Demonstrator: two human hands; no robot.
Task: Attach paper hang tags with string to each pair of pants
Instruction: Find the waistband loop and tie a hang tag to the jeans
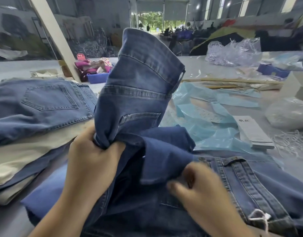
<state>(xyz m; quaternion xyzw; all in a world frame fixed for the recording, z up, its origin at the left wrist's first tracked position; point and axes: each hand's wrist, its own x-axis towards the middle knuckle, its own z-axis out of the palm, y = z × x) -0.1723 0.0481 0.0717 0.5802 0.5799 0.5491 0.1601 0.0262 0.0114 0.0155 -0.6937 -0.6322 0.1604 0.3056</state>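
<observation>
Jeans (140,93) bunched in left hand (92,161) fingers (111,149), upright above table (198,65).

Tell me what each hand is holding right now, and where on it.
The left hand grips a bunched fold of the raised jeans, low on the lifted part. The right hand is blurred; its fingers curl at the denim's folded edge, but that grip cannot be confirmed.

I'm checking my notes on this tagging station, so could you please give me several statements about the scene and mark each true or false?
1. The left hand grips a bunched fold of the lifted jeans. True.
2. The stack of paper tags lies to the left. False: it lies to the right.
3. White string sits on the jeans' waistband. True.
4. The folded pants pile is on the right. False: it is on the left.
</observation>
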